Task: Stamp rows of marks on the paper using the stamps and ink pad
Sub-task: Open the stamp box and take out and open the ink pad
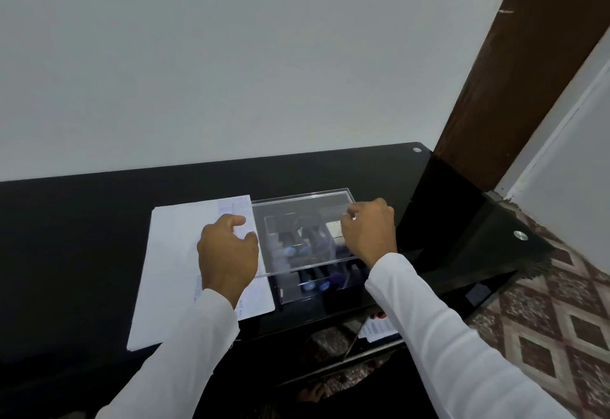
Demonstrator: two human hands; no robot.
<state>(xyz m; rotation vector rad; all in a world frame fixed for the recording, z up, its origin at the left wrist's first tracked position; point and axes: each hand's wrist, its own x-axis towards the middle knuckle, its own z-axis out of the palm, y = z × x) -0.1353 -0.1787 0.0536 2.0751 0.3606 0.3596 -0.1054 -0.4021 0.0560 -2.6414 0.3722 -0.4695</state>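
White sleeves lead to your hands: left hand point(227, 250) and right hand point(368, 232) each pinch an end of the clear lid point(297, 220), raised above the stamps point(312, 281). Stiff, slick, light; grip edges. Paper point(178, 253) lies under your left hand.

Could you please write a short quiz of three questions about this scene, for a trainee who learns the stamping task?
1. True or false: the clear lid lies flat and closed on the clear box.
2. Which hand grips the lid at its far right corner? A) left hand B) right hand C) neither
3. Fill in: the white paper lies on the black table, to the ____ of the box.

Key
1. False: the lid is raised above the box, and the stamps show beneath it.
2. B; the left hand is at the lid's left edge.
3. left
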